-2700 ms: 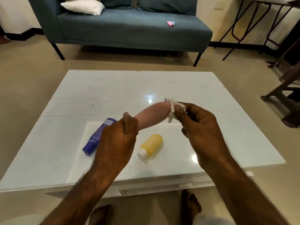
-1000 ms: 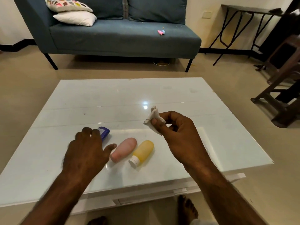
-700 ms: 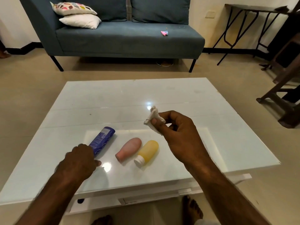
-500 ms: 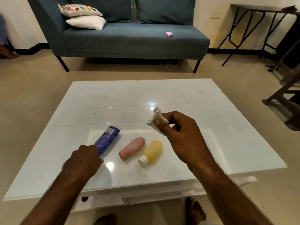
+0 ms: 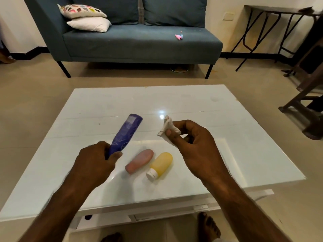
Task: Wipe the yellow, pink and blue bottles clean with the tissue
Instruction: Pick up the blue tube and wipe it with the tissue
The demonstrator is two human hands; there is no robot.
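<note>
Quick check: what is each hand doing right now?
Left hand: closed around the blue bottle, lifted.
Right hand: pinching the tissue.

Glossy white glass-topped counter [image 5: 218, 130]; crumpled soft white paper tissue [image 5: 167, 127]; beneath it, matt rubbery pink bottle [image 5: 139, 161] and smooth yellow plastic bottle [image 5: 161, 164].

- Blue bottle [image 5: 126, 132]: deep blue-violet with a pale label patch.
- Pink bottle [image 5: 139, 160]: plain salmon pink.
- Yellow bottle [image 5: 160, 165]: plain yellow, white cap.
- Tissue [image 5: 168, 127]: white.
- Table [image 5: 227, 137]: glossy white.
- Sofa [image 5: 139, 42]: grey-blue.
- Upper cushion [image 5: 82, 11]: cream with multicoloured patches.
- Lower cushion [image 5: 90, 24]: plain white.
</note>
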